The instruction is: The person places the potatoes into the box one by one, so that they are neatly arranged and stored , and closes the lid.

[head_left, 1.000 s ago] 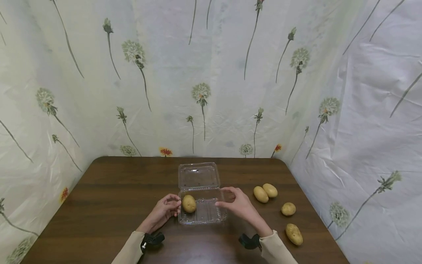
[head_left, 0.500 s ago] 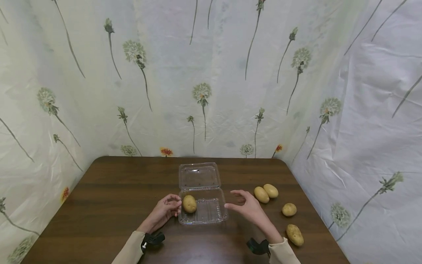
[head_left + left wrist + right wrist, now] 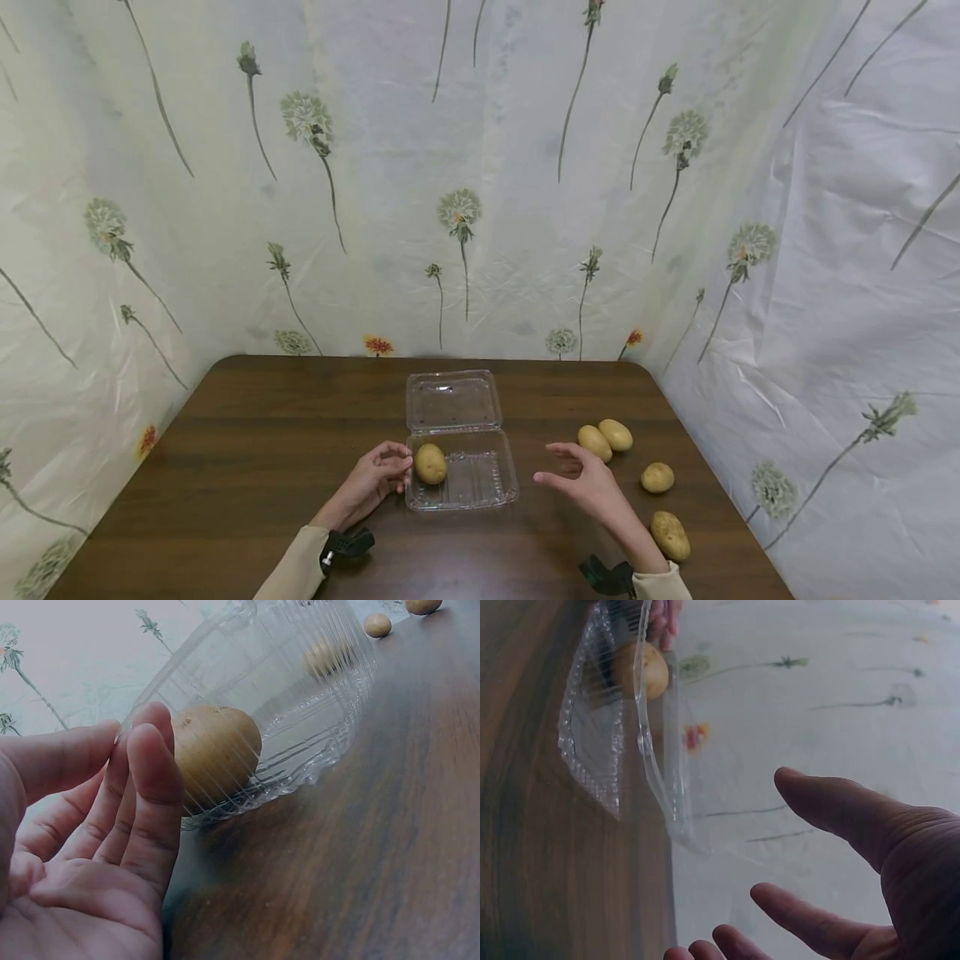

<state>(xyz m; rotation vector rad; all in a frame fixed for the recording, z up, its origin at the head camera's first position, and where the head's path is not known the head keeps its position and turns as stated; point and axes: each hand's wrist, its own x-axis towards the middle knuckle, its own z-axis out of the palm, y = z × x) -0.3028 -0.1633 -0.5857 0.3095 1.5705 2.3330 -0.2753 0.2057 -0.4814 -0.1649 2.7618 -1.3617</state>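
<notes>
A clear plastic clamshell box (image 3: 476, 483) lies on the table with its lid (image 3: 453, 400) folded back, away from me. One potato (image 3: 431, 464) sits at the left end of its base. My left hand (image 3: 372, 482) pinches the base's left rim between thumb and fingers, as the left wrist view shows beside the potato (image 3: 217, 754). To the right of the box, apart from it, my right hand (image 3: 588, 483) hovers with thumb and fingers spread. Nothing is between those fingers (image 3: 802, 915) in the right wrist view.
Two potatoes (image 3: 595, 442) lie side by side just beyond my right hand. Farther right are a small round potato (image 3: 657, 477) and a longer one (image 3: 670, 535), close to my right forearm. A flower-printed curtain (image 3: 510, 208) surrounds the brown wooden table (image 3: 300, 417).
My right hand has let go of the box's right side and moved right, toward the loose potatoes. The left hand, the box and the potato inside have stayed in place.
</notes>
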